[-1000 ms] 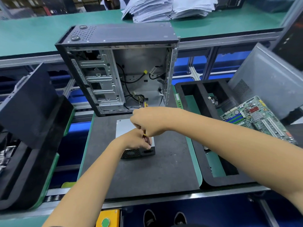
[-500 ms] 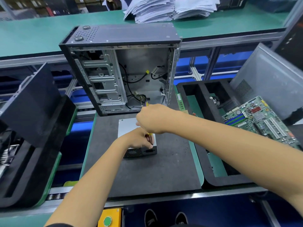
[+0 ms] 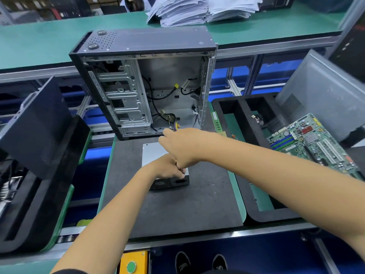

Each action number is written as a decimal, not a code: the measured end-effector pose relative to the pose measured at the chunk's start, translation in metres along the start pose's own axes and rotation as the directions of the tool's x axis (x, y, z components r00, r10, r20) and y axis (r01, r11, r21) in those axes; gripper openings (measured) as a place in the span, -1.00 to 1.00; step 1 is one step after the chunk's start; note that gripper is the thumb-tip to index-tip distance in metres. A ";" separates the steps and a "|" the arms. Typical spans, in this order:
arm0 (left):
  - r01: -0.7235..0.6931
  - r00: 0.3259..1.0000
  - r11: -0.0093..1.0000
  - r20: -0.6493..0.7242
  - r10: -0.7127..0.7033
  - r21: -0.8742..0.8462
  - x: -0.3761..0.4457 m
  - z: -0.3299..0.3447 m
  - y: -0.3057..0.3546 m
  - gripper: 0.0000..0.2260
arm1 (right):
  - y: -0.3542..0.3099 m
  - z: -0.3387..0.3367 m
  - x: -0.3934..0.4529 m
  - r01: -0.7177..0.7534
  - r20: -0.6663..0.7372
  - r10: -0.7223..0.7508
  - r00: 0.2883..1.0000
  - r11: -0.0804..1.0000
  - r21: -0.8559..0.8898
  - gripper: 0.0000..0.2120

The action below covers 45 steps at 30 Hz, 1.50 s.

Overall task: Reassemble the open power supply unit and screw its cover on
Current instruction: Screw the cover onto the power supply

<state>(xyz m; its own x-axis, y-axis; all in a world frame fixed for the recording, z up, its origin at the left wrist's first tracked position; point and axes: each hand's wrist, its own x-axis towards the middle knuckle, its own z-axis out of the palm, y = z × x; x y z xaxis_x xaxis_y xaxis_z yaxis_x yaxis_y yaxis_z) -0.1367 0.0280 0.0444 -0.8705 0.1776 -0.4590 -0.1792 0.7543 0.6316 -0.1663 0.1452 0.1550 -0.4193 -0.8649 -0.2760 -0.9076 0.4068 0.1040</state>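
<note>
left hand (image 3: 167, 168): fingers curled down over the power supply unit's near top edge, gripping it.
right hand (image 3: 181, 144): above the unit, fingers closed on a bundle of coloured wires (image 3: 173, 125).
power supply unit (image 3: 153, 153): silver top, black vented front, lying flat on the dark mat (image 3: 177, 210).
computer case (image 3: 144, 82): open, upright, just behind the unit.

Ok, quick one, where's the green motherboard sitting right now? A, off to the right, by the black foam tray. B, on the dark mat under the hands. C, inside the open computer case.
A: the motherboard lies at the right beside the foam tray, apart from the computer case and the mat.
</note>
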 end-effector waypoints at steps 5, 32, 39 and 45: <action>0.015 1.000 1.000 -0.004 -0.015 -0.026 0.000 0.001 -0.003 -0.88 | -0.001 -0.004 0.001 0.007 -0.075 -0.014 0.997 0.995 -0.096 -0.70; 0.009 0.998 1.000 -0.061 -0.011 -0.024 0.002 0.005 -0.006 -0.90 | 0.008 0.007 -0.004 -0.108 -0.151 0.115 0.982 0.993 0.054 -0.74; -0.011 0.998 1.000 -0.059 0.009 -0.023 0.004 0.004 -0.007 -0.92 | 0.016 0.000 -0.006 0.037 0.003 -0.039 0.999 0.969 0.244 -0.89; -0.010 0.999 0.999 -0.046 0.008 -0.052 0.003 0.004 -0.007 -0.91 | 0.012 0.003 -0.004 -0.106 -0.077 0.108 0.991 0.994 0.029 -0.65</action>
<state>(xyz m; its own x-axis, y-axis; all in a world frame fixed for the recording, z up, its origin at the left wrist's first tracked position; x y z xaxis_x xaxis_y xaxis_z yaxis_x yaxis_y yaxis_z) -0.1364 0.0260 0.0363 -0.8921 0.1542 -0.4248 -0.1938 0.7186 0.6679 -0.1751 0.1543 0.1541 -0.5149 -0.8362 -0.1888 -0.8572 0.5043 0.1045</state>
